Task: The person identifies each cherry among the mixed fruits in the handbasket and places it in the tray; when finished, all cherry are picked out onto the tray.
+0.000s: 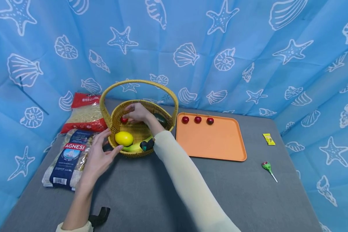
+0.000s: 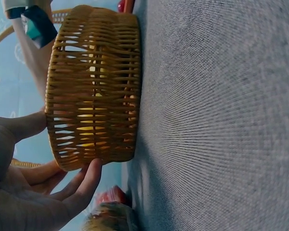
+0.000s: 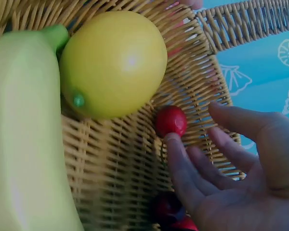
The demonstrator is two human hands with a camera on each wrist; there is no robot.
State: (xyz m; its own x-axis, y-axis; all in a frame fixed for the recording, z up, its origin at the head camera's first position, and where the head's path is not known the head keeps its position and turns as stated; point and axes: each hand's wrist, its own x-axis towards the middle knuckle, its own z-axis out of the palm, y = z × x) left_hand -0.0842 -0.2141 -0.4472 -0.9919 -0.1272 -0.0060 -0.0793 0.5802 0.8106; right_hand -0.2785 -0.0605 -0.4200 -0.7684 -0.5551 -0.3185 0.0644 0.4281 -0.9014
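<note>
My left hand (image 1: 100,154) holds the left front rim of a yellow wicker basket (image 2: 94,86), its thumb at the rim and fingertips against the outer wall. Inside the basket, my right hand (image 3: 231,168) reaches down with fingers slightly bent. One fingertip is right at a red cherry (image 3: 171,121), while the thumb stands apart from it. A yellow lemon (image 3: 115,62) and a green-yellow banana (image 3: 24,130) lie towards the front of the basket. Below the right fingers, a dark cherry (image 3: 167,208) shows beside another red one. A dark green rounded fruit (image 1: 160,120) is at the basket's right side.
Right of the basket, an orange tray (image 1: 211,138) bears three cherries in a row along its far edge. Two food bags, one red (image 1: 85,112) and one blue (image 1: 69,158), lie on the left. A yellow packet (image 1: 268,139) and a lollipop (image 1: 267,167) are far right.
</note>
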